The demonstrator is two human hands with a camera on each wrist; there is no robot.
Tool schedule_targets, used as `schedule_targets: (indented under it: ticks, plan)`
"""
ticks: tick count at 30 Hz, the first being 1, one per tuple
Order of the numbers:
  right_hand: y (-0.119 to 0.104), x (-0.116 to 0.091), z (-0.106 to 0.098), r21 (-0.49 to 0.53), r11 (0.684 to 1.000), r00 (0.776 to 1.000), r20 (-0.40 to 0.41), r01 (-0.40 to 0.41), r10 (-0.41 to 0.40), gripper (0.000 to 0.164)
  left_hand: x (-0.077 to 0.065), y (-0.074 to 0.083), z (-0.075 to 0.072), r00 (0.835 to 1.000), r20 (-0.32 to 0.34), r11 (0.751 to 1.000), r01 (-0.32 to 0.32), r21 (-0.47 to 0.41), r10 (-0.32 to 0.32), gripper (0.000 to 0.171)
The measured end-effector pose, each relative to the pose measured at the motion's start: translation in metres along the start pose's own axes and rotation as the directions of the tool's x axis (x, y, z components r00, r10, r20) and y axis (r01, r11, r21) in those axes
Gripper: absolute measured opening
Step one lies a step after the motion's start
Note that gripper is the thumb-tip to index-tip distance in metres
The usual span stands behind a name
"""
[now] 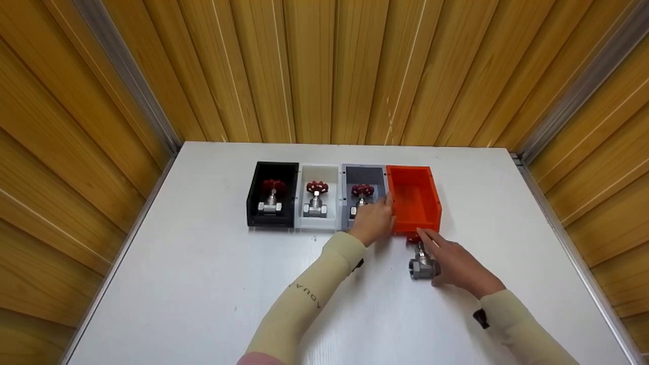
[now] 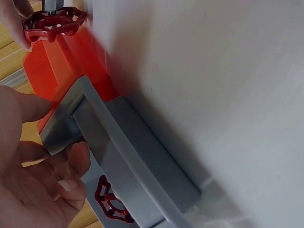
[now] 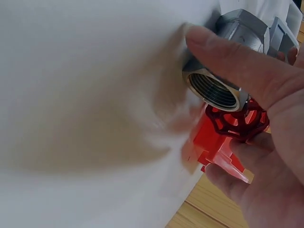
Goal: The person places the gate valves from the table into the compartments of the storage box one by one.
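Observation:
In the head view, my left hand (image 1: 374, 219) is at the side walls where the grey bin (image 1: 364, 172) meets the orange bin (image 1: 413, 225). The left wrist view shows thumb and fingers pinching those adjoining walls, with fingertips inside the grey bin. My right hand (image 1: 462, 266) holds a gate valve (image 1: 422, 268) with a red handwheel in front of the orange bin. The right wrist view has its thumb across the metal valve body (image 3: 244, 28) and fingers by the handwheel (image 3: 237, 121). Another gate valve (image 1: 362, 191) lies in the grey bin, partly hidden by my left hand.
Left of the grey bin stand a white bin (image 1: 332, 223) and a black bin (image 1: 253, 203), each with a red-wheeled valve inside. All the bins form one row on a white table (image 1: 203, 304). Wood-patterned walls (image 1: 309, 71) enclose its back and sides.

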State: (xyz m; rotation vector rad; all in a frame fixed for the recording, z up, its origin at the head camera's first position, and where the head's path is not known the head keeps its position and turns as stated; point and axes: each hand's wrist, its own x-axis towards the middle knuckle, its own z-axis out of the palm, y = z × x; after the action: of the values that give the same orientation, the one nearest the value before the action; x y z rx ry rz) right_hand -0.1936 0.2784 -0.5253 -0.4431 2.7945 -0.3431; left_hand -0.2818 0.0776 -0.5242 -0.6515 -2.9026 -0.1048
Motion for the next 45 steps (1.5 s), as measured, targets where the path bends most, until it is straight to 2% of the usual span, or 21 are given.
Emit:
schedule_targets:
  ticks: [6, 12, 18, 24, 36, 45]
  plan:
    - [-0.003, -0.001, -0.002, -0.001, 1.000, 1.000, 0.006, 0.003, -0.003, 0.120, -0.001, 0.000, -0.001, 1.000, 0.014, 1.000, 0.003, -0.013, -0.003, 0.063]
    - [0.000, 0.000, 0.000, -0.023, 0.999, 0.999, -0.020, 0.047, -0.047, 0.114, -0.001, 0.001, 0.000, 1.000, 0.026, 1.000, 0.003, -0.010, -0.002, 0.065]
    - [0.006, 0.002, 0.006, -0.022, 0.995, 0.992, -0.072, 0.099, -0.100, 0.112, -0.002, 0.002, 0.001, 0.999, 0.034, 1.000, 0.007, 0.006, -0.007, 0.065]
    - [0.010, 0.001, 0.008, -0.037, 0.986, 0.975, -0.149, 0.163, -0.167, 0.111, -0.003, 0.004, -0.001, 1.000, 0.016, 1.000, -0.001, 0.030, 0.001, 0.062]
    - [0.004, 0.001, -0.001, 0.015, 0.990, 0.981, -0.140, 0.137, -0.134, 0.111, -0.001, 0.004, -0.002, 1.000, 0.011, 1.000, 0.006, 0.008, -0.006, 0.064]
    - [0.003, 0.001, -0.007, 0.014, 0.981, 0.963, -0.189, 0.196, -0.190, 0.109, -0.001, 0.004, -0.001, 1.000, 0.020, 1.000, 0.011, -0.012, -0.011, 0.066]
